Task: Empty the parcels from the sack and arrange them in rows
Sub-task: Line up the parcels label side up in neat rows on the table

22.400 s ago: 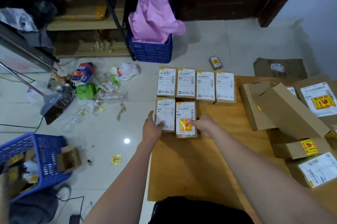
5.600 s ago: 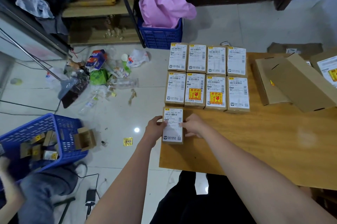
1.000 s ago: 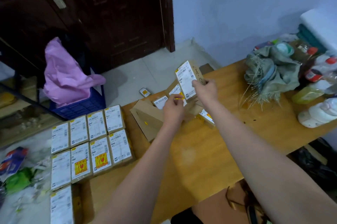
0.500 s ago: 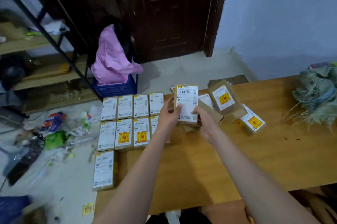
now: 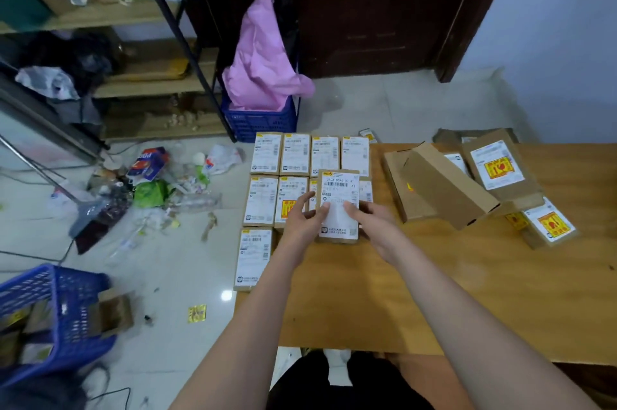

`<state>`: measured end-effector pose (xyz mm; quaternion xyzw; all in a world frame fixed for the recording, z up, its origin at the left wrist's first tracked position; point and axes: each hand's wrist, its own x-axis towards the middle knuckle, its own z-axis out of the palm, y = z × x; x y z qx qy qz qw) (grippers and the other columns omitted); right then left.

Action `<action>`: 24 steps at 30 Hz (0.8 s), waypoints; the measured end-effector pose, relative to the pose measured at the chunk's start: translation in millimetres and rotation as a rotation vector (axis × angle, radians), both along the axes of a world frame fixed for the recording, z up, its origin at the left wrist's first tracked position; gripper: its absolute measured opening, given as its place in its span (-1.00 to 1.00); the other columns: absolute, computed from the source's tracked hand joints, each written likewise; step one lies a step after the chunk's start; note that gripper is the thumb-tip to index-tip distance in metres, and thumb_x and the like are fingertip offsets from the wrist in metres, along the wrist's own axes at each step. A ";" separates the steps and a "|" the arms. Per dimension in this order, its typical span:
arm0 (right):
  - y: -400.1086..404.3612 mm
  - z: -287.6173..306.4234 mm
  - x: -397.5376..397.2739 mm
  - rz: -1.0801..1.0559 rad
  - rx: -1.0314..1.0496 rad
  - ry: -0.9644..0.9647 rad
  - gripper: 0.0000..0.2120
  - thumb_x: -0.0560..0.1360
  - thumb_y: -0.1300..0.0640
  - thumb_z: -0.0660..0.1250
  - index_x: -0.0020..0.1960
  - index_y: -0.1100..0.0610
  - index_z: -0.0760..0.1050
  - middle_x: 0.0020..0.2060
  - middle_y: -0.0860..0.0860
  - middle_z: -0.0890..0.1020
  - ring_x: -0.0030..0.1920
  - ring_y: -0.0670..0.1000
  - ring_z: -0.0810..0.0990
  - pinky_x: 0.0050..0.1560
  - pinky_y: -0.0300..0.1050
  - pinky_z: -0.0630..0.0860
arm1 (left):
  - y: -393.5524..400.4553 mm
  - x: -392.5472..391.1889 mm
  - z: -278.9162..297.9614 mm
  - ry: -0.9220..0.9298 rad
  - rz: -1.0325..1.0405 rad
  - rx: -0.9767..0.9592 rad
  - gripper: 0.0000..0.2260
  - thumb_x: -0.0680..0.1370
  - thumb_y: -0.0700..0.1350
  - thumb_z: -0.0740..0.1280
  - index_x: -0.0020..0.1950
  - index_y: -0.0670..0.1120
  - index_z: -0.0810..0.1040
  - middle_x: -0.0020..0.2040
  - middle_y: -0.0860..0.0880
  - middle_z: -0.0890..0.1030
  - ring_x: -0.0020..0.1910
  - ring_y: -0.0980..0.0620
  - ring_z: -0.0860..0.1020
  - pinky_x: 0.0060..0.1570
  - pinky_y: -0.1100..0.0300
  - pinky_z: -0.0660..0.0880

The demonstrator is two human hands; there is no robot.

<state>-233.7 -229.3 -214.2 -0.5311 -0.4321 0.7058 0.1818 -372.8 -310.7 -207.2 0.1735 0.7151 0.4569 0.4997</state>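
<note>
Small brown parcels with white labels lie in rows on the left end of the wooden table (image 5: 434,302). The far row (image 5: 310,154) and the second row (image 5: 277,201) each hold several. A single parcel (image 5: 252,257) starts a third row at the table's left edge. Both hands hold one labelled parcel (image 5: 339,196) just above the second row, label up. My left hand (image 5: 302,219) grips its left side and my right hand (image 5: 374,219) its right side. A loose pile of larger parcels (image 5: 467,182) lies at the table's far right. The sack is out of view.
Left of the table the tiled floor carries litter (image 5: 150,189). A blue basket (image 5: 56,309) with small boxes stands at the lower left. Another blue basket (image 5: 260,119) holding a pink bag stands by the metal shelving (image 5: 133,75). A dark door (image 5: 384,9) is behind.
My view has swung left and down from the parcel pile. Both hands have carried the picked parcel leftward and lowered it over the second row.
</note>
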 end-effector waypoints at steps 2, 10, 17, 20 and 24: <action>-8.6 -3.0 -9.3 0.020 0.019 -0.048 -0.86 0.50 0.09 0.45 0.06 0.04 0.60 0.05 -0.05 0.70 0.04 -0.05 0.67 0.13 -0.05 0.59 | -10.5 -11.7 -5.8 0.028 0.015 -0.044 -0.48 0.50 0.14 0.42 0.41 0.01 0.42 0.17 -0.10 0.63 0.04 0.01 0.63 -0.16 0.23 0.57; -53.4 -19.0 -40.7 0.181 -0.016 -0.211 -0.70 0.54 0.09 0.41 0.25 0.11 0.54 0.11 -0.03 0.66 0.07 -0.04 0.63 0.10 -0.10 0.57 | -71.8 -45.1 -27.5 0.365 0.062 -0.103 -0.70 0.49 0.11 0.42 0.14 -0.02 0.62 0.01 0.07 0.65 0.04 0.08 0.59 -0.07 0.32 0.50; -80.6 -48.3 -55.6 0.276 -0.189 -0.271 -0.75 0.56 0.14 0.38 0.21 0.18 0.54 0.16 0.07 0.66 0.13 0.06 0.64 0.19 0.02 0.57 | -100.2 -84.7 -57.2 0.539 0.096 -0.334 -0.59 0.53 0.08 0.37 0.36 0.04 0.47 0.27 -0.13 0.49 0.33 -0.18 0.38 0.30 -0.10 0.37; -86.8 -62.2 -58.7 0.277 -0.220 -0.331 -0.63 0.55 0.12 0.39 0.31 0.22 0.49 0.21 0.09 0.63 0.19 0.08 0.60 0.20 -0.02 0.52 | -104.1 -91.6 -70.8 0.433 0.061 -0.351 -0.49 0.51 0.04 0.40 0.43 0.04 0.36 0.28 -0.12 0.51 0.32 -0.18 0.42 0.29 -0.15 0.41; -91.4 -70.2 -65.4 0.262 -0.245 -0.384 -0.60 0.59 0.09 0.33 0.36 0.25 0.45 0.26 0.11 0.59 0.29 0.12 0.53 0.13 -0.07 0.40 | -107.8 -92.5 -75.9 0.366 0.011 -0.355 -0.45 0.55 -0.07 0.38 0.49 0.02 0.25 0.31 -0.08 0.54 0.28 -0.15 0.51 0.23 -0.12 0.49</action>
